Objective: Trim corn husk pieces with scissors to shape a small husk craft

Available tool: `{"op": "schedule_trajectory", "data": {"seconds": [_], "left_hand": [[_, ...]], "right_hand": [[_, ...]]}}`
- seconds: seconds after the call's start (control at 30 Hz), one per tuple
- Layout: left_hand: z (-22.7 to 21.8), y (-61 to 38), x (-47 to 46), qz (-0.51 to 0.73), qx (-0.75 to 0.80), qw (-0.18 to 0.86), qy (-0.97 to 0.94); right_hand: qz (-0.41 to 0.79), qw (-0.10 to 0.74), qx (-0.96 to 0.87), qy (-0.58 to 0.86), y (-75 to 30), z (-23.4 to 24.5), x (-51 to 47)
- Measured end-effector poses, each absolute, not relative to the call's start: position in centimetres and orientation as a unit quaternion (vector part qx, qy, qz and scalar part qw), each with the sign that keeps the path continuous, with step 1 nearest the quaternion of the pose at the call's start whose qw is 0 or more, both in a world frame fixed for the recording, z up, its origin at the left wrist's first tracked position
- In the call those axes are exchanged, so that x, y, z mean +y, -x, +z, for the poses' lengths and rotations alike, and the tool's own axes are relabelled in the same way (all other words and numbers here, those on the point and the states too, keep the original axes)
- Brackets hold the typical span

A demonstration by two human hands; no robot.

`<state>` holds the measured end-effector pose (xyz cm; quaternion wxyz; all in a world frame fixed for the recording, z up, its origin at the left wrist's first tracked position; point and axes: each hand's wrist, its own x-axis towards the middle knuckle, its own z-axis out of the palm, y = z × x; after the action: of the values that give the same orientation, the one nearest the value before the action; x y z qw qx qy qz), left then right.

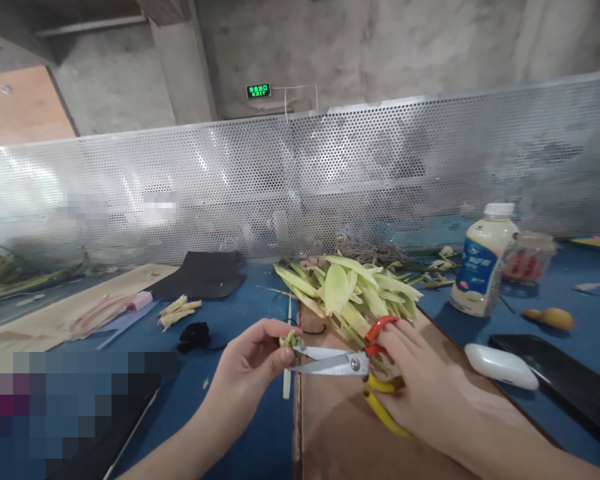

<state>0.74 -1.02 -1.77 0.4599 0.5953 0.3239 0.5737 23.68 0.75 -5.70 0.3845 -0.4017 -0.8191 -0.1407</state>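
Between the thumb and fingers of my left hand (257, 360) is a small knotted piece of green husk (291, 339). My right hand (420, 380) grips a pair of scissors (355, 365) with one red and one yellow handle. The scissor blades are parted, and their tips meet the husk piece at my left fingertips. Just beyond my hands lies a pile of pale green corn husks (343, 287) on a brown board (340, 427). A thin dark cord (316, 330) curls out behind the husk piece. One narrow husk strip (287, 383) hangs or lies below my left fingers; I cannot tell which.
On the right stand a milk bottle (483, 260) and a clear plastic box (530, 257), with a white case (501, 367) and a black phone (560, 380) nearer. Black thread (194, 336), husk bits (179, 311) and black sheet (197, 275) lie left. A perforated metal panel (230, 187) closes the back.
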Motion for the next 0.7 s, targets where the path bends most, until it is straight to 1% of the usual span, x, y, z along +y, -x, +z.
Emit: {"op": "schedule_trajectory", "data": {"seconds": [0.13,0.3,0.7], "left_hand": [[-1.68,-0.75,-0.99,0.571,0.322,0.460,-0.599],[-1.81,-0.63,-0.90,0.571,0.324,0.442,-0.611],[-1.87,-0.65,-0.76,0.571,0.329,0.467,-0.590]], "right_hand": [[-0.165,0.378,-0.817,0.403,-23.67,-5.67,0.76],[-0.185,0.399,-0.813,0.382,-23.59,-5.40,0.82],[-0.169,0.420,-0.810,0.372,-23.60,-5.48,1.08]]}}
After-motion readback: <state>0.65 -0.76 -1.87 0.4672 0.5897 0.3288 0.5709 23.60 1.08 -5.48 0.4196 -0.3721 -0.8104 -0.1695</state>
